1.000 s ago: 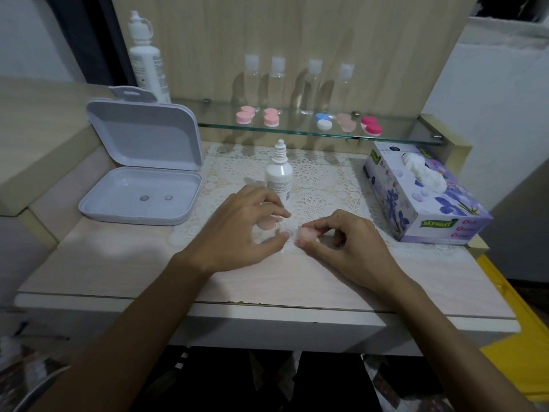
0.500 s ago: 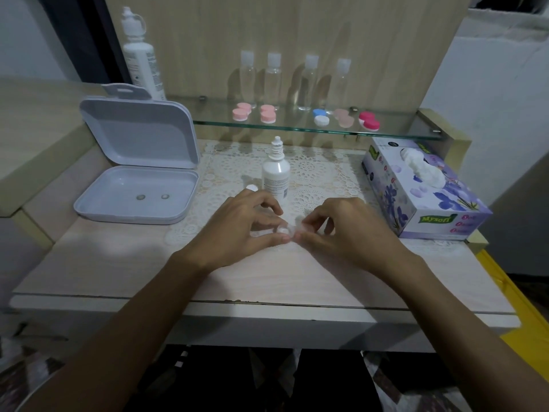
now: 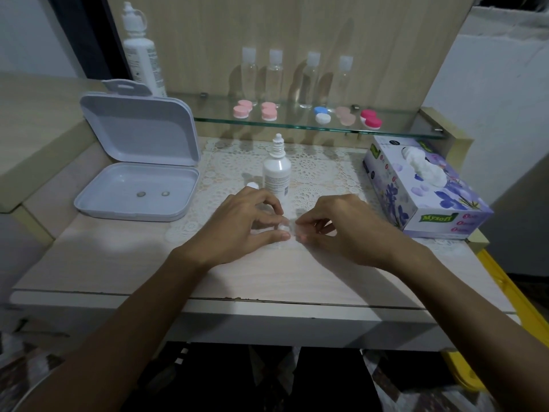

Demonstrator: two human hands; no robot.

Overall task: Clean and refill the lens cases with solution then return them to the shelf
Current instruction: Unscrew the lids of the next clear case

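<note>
Both my hands meet over the lace mat (image 3: 320, 171) at the front of the desk (image 3: 118, 263); my left hand (image 3: 237, 227) curls thumb and fingers round the pale lens case (image 3: 283, 226), and my right hand (image 3: 347, 227) pinches something small at the case's other end, though blur hides whether it is a cap. The case looks light, rigid plastic and probably slick once wet, so I judge it best steadied by its body while the fingertips turn a cap by its rim; the uncapped solution bottle (image 3: 277, 173) stands just behind, and five more cases wait on the glass shelf (image 3: 398, 130)
</note>
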